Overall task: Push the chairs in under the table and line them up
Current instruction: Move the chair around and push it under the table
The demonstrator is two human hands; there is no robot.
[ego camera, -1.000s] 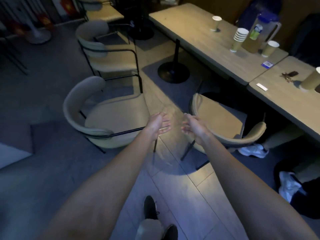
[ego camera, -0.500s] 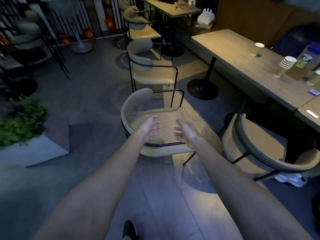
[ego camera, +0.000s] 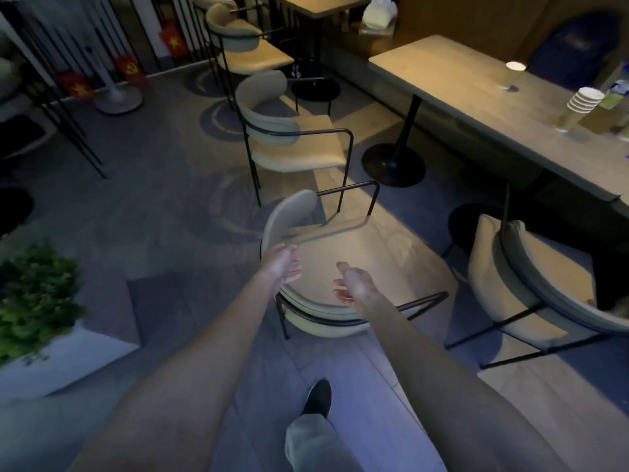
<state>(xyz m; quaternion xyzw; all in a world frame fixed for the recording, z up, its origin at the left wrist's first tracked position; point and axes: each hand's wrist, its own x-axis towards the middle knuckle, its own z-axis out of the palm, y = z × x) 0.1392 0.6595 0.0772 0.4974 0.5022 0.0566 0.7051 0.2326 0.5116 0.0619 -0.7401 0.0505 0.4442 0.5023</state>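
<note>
While both hands reach out empty, left hand (ego camera: 284,267) and right hand (ego camera: 354,287) apart with fingers spread, middle chair (ego camera: 343,267) below them, second chair (ego camera: 531,284) at right, table (ego camera: 476,107) upper right, plant (ego camera: 34,294) at left.

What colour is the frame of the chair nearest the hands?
Black metal frame, under beige upholstery; the head view shows it.

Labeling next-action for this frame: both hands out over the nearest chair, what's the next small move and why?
Probably close both hands onto the nearest chair: left hand by the curved backrest, right hand over the seat, both open and holding nothing. The chair stands clear of the table, so it needs gripping before pushing in.
</note>
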